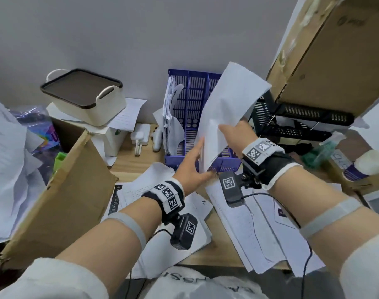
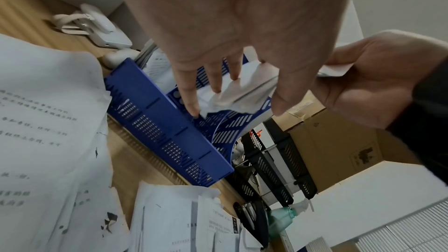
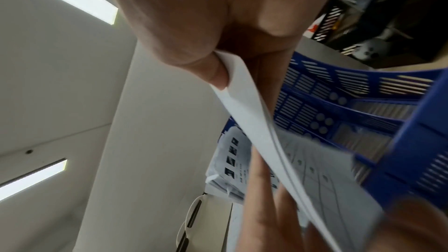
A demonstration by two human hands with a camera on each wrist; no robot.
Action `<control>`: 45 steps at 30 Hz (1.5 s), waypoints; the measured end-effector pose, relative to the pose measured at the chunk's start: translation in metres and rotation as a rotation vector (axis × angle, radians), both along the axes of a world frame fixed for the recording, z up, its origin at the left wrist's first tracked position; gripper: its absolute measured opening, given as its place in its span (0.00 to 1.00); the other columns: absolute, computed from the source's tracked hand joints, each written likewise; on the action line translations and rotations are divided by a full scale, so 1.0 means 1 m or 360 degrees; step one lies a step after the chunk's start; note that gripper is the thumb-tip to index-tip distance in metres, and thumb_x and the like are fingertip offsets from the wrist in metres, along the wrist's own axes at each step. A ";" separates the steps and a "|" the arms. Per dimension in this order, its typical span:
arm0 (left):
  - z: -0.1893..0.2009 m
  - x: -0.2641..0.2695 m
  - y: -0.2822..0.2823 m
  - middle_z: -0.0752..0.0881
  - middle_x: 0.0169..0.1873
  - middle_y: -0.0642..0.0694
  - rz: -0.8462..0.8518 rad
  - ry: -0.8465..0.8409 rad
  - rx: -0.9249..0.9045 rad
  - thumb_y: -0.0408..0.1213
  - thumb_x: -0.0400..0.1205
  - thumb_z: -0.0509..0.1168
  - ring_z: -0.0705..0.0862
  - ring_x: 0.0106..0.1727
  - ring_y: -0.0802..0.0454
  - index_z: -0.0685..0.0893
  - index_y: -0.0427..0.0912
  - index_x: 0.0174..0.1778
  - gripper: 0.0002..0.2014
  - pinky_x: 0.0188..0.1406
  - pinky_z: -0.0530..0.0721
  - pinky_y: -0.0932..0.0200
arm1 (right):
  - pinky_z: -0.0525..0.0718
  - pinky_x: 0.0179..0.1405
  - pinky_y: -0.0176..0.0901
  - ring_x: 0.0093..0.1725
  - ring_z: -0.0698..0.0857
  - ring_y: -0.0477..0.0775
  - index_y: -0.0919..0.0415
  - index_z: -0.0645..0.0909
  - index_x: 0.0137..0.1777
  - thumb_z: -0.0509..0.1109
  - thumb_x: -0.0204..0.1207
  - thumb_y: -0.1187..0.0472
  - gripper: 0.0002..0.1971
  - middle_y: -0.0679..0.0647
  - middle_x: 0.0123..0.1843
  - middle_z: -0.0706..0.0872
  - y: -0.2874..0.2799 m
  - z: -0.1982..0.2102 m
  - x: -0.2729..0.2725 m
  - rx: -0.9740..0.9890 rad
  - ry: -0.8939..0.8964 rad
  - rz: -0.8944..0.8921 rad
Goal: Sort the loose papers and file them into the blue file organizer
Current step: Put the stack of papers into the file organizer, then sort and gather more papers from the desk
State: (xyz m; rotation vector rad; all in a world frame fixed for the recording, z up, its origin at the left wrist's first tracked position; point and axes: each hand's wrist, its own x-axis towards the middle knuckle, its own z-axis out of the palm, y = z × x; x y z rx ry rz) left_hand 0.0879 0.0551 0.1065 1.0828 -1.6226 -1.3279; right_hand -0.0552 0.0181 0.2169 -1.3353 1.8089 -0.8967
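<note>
Filing was underway: from the head, the right hand [image 1: 232, 131] pinched a sheaf of papers [image 1: 229, 104] over the blue file organizer [image 1: 190, 117]; at the left wrist, the left hand [image 2: 232, 32], grip wide, steadied its lower edge (next, I judge, lowering into a slot).

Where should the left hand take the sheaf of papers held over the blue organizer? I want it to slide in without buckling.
Take a grip on the lower edge of the sheaf of papers, coming from the left. The right hand pinches only its right side, so the lower corner by the left hand hangs free over the blue organizer and would probably fold.
</note>
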 end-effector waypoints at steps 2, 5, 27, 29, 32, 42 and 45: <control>-0.005 0.001 -0.005 0.65 0.81 0.61 0.0049 -0.0043 0.0047 0.37 0.73 0.76 0.71 0.78 0.61 0.49 0.63 0.85 0.51 0.77 0.74 0.48 | 0.73 0.47 0.32 0.66 0.81 0.61 0.65 0.76 0.71 0.65 0.81 0.61 0.19 0.60 0.67 0.83 -0.007 0.007 0.001 -0.0045 0.0030 0.0037; -0.011 -0.001 -0.016 0.64 0.82 0.61 0.0093 -0.0050 0.0116 0.38 0.73 0.76 0.72 0.77 0.60 0.48 0.65 0.84 0.52 0.77 0.75 0.50 | 0.69 0.37 0.26 0.66 0.81 0.61 0.67 0.76 0.70 0.64 0.82 0.62 0.18 0.61 0.67 0.83 -0.026 0.007 0.000 -0.0047 0.0020 0.0108; -0.075 -0.013 -0.086 0.89 0.47 0.44 0.0501 -0.0276 0.0765 0.38 0.80 0.70 0.87 0.44 0.49 0.71 0.50 0.79 0.30 0.55 0.86 0.48 | 0.82 0.56 0.51 0.56 0.84 0.69 0.56 0.67 0.77 0.55 0.83 0.64 0.22 0.66 0.63 0.84 -0.132 -0.092 0.013 0.0109 0.0352 0.0443; -0.077 -0.008 -0.081 0.89 0.44 0.40 0.0514 -0.0266 0.0792 0.35 0.82 0.68 0.89 0.46 0.43 0.74 0.44 0.75 0.24 0.48 0.85 0.54 | 0.80 0.52 0.51 0.58 0.83 0.71 0.59 0.69 0.75 0.54 0.84 0.63 0.20 0.69 0.63 0.83 -0.134 -0.097 0.013 0.0202 0.0461 0.0394; -0.078 0.006 -0.068 0.88 0.44 0.37 0.0589 -0.0296 0.0828 0.32 0.82 0.66 0.90 0.40 0.46 0.80 0.40 0.66 0.15 0.38 0.82 0.58 | 0.79 0.60 0.52 0.64 0.81 0.71 0.67 0.71 0.72 0.54 0.86 0.60 0.18 0.69 0.67 0.81 -0.134 -0.094 0.018 0.0088 0.0363 0.0281; -0.118 0.105 0.012 0.78 0.61 0.41 0.1174 -0.1059 0.0996 0.34 0.79 0.66 0.82 0.55 0.43 0.82 0.47 0.59 0.13 0.53 0.79 0.57 | 0.89 0.50 0.54 0.46 0.90 0.63 0.59 0.81 0.43 0.70 0.71 0.50 0.12 0.59 0.44 0.90 -0.053 -0.151 0.044 0.0728 0.0495 0.0713; -0.122 0.132 0.044 0.69 0.69 0.40 0.1333 -0.1200 0.1282 0.38 0.77 0.68 0.80 0.64 0.36 0.75 0.48 0.68 0.22 0.65 0.80 0.49 | 0.84 0.46 0.44 0.47 0.86 0.60 0.63 0.80 0.64 0.70 0.74 0.51 0.22 0.62 0.53 0.88 0.000 -0.175 0.052 0.1049 0.0822 0.1089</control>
